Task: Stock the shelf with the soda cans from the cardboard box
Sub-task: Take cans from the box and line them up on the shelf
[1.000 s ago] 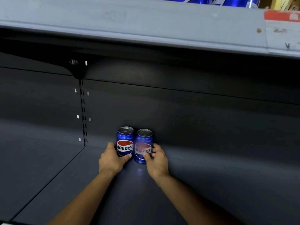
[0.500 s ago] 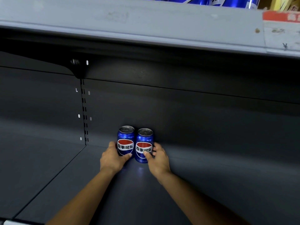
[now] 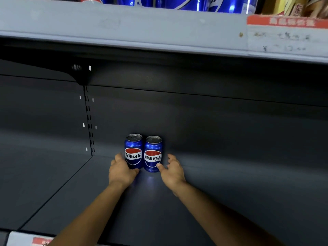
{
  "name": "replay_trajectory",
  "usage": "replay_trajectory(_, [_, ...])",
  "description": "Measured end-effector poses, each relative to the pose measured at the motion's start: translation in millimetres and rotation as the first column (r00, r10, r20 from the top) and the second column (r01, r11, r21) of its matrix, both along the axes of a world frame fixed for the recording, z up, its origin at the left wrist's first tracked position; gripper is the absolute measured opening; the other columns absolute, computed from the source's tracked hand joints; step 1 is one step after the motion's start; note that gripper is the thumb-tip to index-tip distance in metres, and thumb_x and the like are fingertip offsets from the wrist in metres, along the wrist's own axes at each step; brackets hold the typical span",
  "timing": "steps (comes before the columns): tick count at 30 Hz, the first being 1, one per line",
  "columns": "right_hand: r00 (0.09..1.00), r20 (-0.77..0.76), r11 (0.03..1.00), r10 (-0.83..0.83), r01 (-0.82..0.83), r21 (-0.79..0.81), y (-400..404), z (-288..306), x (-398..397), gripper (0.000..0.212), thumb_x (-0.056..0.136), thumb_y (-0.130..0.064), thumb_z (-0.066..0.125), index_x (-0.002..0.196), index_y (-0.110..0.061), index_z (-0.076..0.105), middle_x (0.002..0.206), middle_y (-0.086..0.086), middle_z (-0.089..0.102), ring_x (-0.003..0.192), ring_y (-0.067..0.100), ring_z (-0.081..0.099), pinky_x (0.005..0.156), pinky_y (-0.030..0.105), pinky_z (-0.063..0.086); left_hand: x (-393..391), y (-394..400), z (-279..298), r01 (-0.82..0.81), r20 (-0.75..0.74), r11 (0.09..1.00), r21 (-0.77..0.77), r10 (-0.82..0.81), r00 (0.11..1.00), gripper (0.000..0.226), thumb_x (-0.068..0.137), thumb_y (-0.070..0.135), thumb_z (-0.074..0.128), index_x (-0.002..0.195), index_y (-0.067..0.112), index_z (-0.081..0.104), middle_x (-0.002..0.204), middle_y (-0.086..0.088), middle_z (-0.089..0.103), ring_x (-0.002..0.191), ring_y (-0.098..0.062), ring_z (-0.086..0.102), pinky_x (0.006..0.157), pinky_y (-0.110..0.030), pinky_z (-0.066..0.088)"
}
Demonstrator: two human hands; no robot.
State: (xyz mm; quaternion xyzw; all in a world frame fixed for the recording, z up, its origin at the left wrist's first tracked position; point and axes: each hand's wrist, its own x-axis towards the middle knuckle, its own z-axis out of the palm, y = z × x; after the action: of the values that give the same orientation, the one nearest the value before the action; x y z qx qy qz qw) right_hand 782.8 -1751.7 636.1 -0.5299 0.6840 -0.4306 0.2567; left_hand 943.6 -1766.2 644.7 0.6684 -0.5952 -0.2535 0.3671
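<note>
Blue soda cans (image 3: 143, 152) stand upright, touching, at the shelf's (image 3: 230, 192) back wall. Left hand (image 3: 121, 172) curls round the left can's base, fingers partly hidden; right hand (image 3: 173, 172) hovers just beside, fingers loosely spread.

glossy blue metal soda cans (image 3: 143, 153) stand on a matt, smooth dark shelf (image 3: 230, 192).

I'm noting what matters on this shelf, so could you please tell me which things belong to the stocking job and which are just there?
Job:
left can
right can
dark shelf
left hand
right hand

Just there:
cans on upper shelf
red price label
</note>
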Motion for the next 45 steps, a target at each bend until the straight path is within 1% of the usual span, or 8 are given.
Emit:
replay_trajectory(12, [1.000,-0.003,0.999,0.031,-0.031,0.045,71,24,-44,0.057,0.091,-0.032,0.060,0.141,-0.012,0.039,0.146,0.007,0.041,0.132,0.020,0.042,0.107,0.027,0.035,-42,68,26,-0.057,0.128,0.997,0.044,0.051,0.991,0.075,0.079,0.024,0.073,0.137,0.004,0.030,0.136,-0.020,0.039,0.127,-0.038,0.037,0.103,-0.043,0.037])
replay_trajectory(18, [0.999,0.012,0.995,0.053,-0.054,0.084,126,34,-93,0.049,0.092,-0.031,0.060,0.135,-0.012,0.045,0.138,0.007,0.050,0.125,0.021,0.049,0.104,0.026,0.037,-103,117,38,0.077,0.205,0.996,0.044,-0.084,0.975,0.064,0.079,0.025,0.070,0.131,0.004,0.039,0.133,-0.021,0.044,0.122,-0.038,0.045,0.102,-0.038,0.041])
replay_trajectory(26, [0.994,0.100,0.999,0.040,-0.043,0.031,198,33,-168,0.020,0.089,-0.028,0.064,0.105,-0.017,0.057,0.096,0.001,0.061,0.087,0.017,0.054,0.079,0.029,0.045,-197,193,45,0.284,0.095,0.958,0.048,-0.288,0.953,0.060,0.080,0.023,0.071,0.133,0.010,0.048,0.132,-0.007,0.054,0.121,-0.024,0.053,0.094,-0.025,0.042])
replay_trajectory(32, [0.989,0.150,0.999,-0.020,0.015,0.033,264,33,-231,0.016,0.090,-0.027,0.063,0.101,-0.018,0.057,0.101,0.004,0.062,0.096,0.020,0.060,0.090,0.034,0.050,-258,245,42,0.374,0.087,0.926,0.041,-0.376,0.922,0.060,0.082,0.027,0.071,0.134,0.011,0.047,0.132,-0.006,0.054,0.120,-0.023,0.052,0.094,-0.027,0.043])
replay_trajectory(36, [0.975,0.217,0.997,-0.047,0.032,0.071,318,33,-267,0.015,0.094,-0.021,0.058,0.106,-0.012,0.059,0.101,0.005,0.061,0.083,0.014,0.062,0.070,0.025,0.051,-297,281,31,0.417,0.019,0.907,-0.048,-0.417,0.909,0.047,0.087,0.028,0.067,0.127,0.011,0.053,0.125,-0.006,0.058,0.118,-0.023,0.053,0.102,-0.032,0.042])
replay_trajectory(38, [0.971,0.231,0.996,-0.062,0.044,0.082,343,28,-285,0.019,0.095,-0.020,0.056,0.110,-0.009,0.060,0.100,0.005,0.063,0.080,0.012,0.063,0.066,0.021,0.049,-316,300,23,0.443,-0.046,0.890,-0.112,-0.450,0.892,0.038,0.089,0.030,0.065,0.121,0.012,0.056,0.113,-0.002,0.061,0.111,-0.020,0.058,0.100,-0.031,0.044])
replay_trajectory(41, [0.957,0.278,0.994,-0.083,0.058,0.096,376,9,-312,0.007,0.094,-0.018,0.055,0.096,-0.017,0.062,0.096,0.003,0.067,0.076,0.011,0.065,0.067,0.020,0.051,-341,328,3,0.498,-0.113,0.850,-0.173,-0.520,0.847,0.031,0.091,0.031,0.061,0.115,0.013,0.059,0.097,0.002,0.062,0.098,-0.018,0.062,0.094,-0.030,0.047])
replay_trajectory(45, [0.934,0.330,0.982,-0.137,0.084,0.170,410,-33,-339,0.007,0.095,-0.019,0.055,0.094,-0.017,0.061,0.096,0.006,0.068,0.079,0.016,0.066,0.072,0.025,0.053,-369,359,-42,0.568,-0.100,0.810,-0.146,-0.583,0.806,0.028,0.094,0.030,0.057,0.116,0.013,0.059,0.095,0.003,0.061,0.083,-0.010,0.057,0.082,-0.020,0.045])
